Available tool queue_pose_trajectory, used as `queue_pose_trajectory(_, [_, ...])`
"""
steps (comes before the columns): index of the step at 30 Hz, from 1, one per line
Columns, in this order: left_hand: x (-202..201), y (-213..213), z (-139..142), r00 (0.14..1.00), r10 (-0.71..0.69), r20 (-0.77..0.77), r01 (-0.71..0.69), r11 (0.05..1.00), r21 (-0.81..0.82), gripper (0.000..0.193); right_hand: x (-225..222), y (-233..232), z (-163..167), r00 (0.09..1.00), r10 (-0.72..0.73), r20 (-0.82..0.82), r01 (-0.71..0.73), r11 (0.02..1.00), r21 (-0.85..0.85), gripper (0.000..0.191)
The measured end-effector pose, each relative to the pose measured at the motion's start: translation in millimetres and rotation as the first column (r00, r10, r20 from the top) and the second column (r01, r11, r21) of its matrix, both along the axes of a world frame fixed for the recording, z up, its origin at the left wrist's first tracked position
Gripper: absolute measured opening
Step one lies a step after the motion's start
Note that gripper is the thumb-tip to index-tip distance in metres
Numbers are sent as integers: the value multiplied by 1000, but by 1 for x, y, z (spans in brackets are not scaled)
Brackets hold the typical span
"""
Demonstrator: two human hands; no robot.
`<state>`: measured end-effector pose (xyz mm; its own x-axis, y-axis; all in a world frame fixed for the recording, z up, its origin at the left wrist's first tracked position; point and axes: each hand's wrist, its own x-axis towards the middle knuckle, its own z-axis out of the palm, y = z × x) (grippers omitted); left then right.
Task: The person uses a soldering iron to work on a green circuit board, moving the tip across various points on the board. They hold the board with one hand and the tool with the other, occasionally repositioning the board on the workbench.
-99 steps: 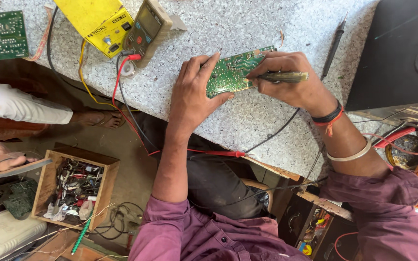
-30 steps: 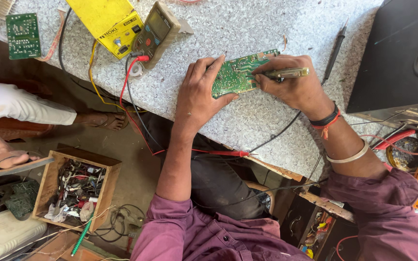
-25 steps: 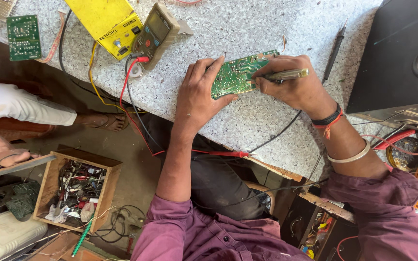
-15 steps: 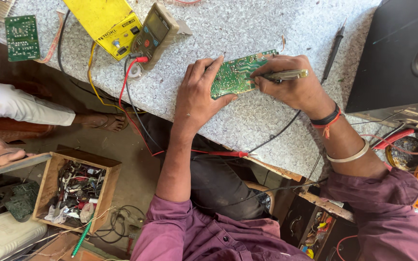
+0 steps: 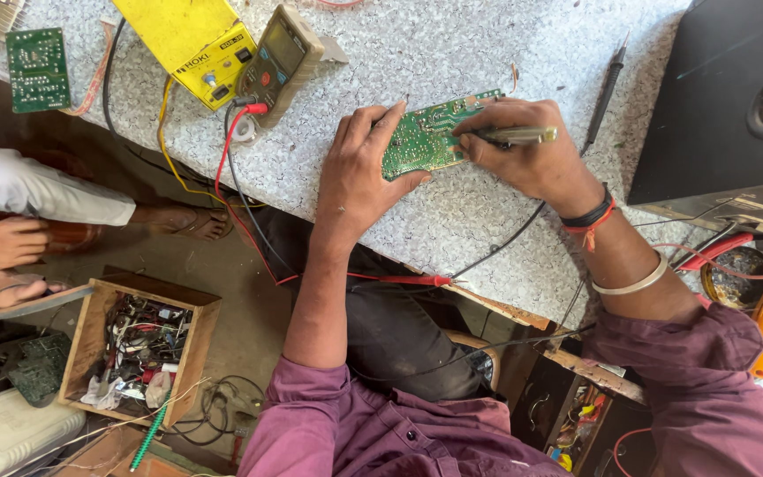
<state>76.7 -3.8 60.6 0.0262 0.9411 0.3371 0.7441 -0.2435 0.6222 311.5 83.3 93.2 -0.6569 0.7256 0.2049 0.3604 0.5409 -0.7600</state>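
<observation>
While my left hand point(image 5: 359, 181) pinches the light, stiff circuit board point(image 5: 426, 137) by its edge near the table's front edge, my right hand point(image 5: 523, 155) grips a probe point(image 5: 518, 135)

- The lower left part of the green circuit board point(image 5: 426, 140) is covered by the left hand point(image 5: 366, 172); its right edge is hidden under the right hand point(image 5: 523, 159).
- The tip of the soldering tool point(image 5: 516, 136) is concealed by the right hand's fingers; contact with the circuit board cannot be confirmed.
- Right of the circuit board, the black speaker cabinet point(image 5: 724, 106) is cut off by the top and right edges.
- Left of the circuit board, the yellow unit point(image 5: 189, 40) is cut off by the top edge.
- The multimeter point(image 5: 280, 60) display is too small to read.
- Contents of the wooden box point(image 5: 139, 349), far below left of the circuit board, are too tangled to tell apart.
</observation>
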Motion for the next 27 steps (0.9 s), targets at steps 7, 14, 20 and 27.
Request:
queue_pose_trajectory(7, [2, 0, -1, 1000, -1, 6, 1, 1000, 1, 90, 2, 0, -3, 1000, -10, -9, 10, 1000, -6, 17])
queue_pose_trajectory(14, [0, -1, -1, 1000, -2, -3, 2, 1000, 3, 90, 0, -1, -1, 1000, 4, -9, -4, 1000, 5, 15])
queue_pose_trajectory(20, [1, -1, -4, 1000, 7, 3, -7, 1000, -3, 90, 1, -2, -3, 1000, 7, -26, -6, 999, 39, 16])
queue_pose_trajectory(27, [-16, -6, -7, 1000, 13, 5, -13, 999, 29, 88, -19, -16, -9, 994, -80, -80, 80, 997, 1, 19])
